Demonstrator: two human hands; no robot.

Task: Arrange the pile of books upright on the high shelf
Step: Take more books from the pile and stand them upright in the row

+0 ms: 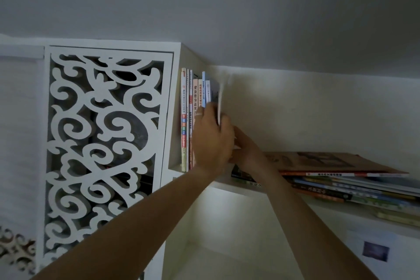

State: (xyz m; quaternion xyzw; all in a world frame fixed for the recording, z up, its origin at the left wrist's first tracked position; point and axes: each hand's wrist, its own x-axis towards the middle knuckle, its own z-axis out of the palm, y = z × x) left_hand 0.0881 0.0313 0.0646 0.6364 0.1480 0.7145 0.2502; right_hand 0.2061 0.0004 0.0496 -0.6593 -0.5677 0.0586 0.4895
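White walls and a pale ceiling close in above the high shelf [238, 186], whose left end butts against a cabinet side with a white carved scrollwork panel [102, 134]. Against that side stand the upright books [189, 120], spines facing out. The left hand [212, 141] reaches up to the right end of this row, its fingers curled round a thin white book [220, 102] that stands upright but is motion-blurred. The right hand [245, 150] sits just behind and below the left, partly hidden by it, so I cannot tell how its fingers lie. Further right on the same shelf the pile of books [341, 179] lies flat, a brown-covered one on top
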